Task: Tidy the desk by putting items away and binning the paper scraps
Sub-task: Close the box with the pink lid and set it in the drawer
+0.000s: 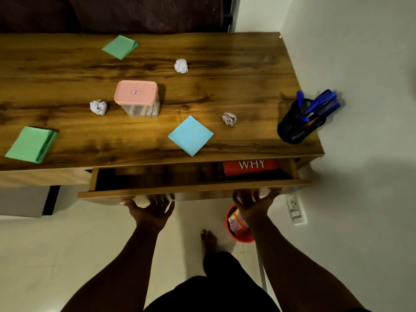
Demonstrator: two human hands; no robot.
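The wooden desk (236,86) has its drawer (193,190) partly pulled out, with a red book (251,167) marked "WHY" inside at the right. My left hand (150,209) and my right hand (253,202) press against the drawer front with fingers spread; the fingertips are hidden under its lower edge. Three crumpled paper balls lie on the desk: one far (181,65), one left (98,106), one right (229,118). A pink-lidded clear box (136,96), a blue folded paper (191,135) and two green folded papers (120,47) (31,144) also lie there.
A black mesh pen holder (301,122) full of blue pens stands at the desk's right edge by the wall. An orange bin (238,226) holding a packet sits on the floor under my right hand. A wall socket (296,209) is low on the right. My foot (208,240) is beside the bin.
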